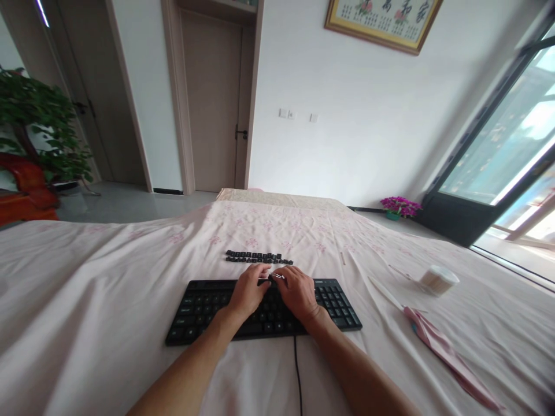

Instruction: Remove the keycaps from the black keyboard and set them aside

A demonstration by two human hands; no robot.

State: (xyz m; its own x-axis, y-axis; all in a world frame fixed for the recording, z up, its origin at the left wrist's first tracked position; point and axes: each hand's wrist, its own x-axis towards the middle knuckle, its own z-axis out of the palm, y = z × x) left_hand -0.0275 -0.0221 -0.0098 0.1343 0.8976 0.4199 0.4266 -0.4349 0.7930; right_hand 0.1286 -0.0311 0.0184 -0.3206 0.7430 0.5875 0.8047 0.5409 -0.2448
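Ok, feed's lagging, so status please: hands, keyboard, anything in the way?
Left hand, right hand on keyboard top row, grips unclear. Loose keys rowed just beyond. Tub far right, not blocking.

Viewing remotely, I record the left forearm point(191, 370) and right forearm point(355, 375) as bare along their whole visible length, from the near edge of the scene to the wrists, each tapering toward the wrist. The left hand point(249, 289) and right hand point(297, 292) are likewise bare. Finer detail on the fingers is too small for me to confirm.
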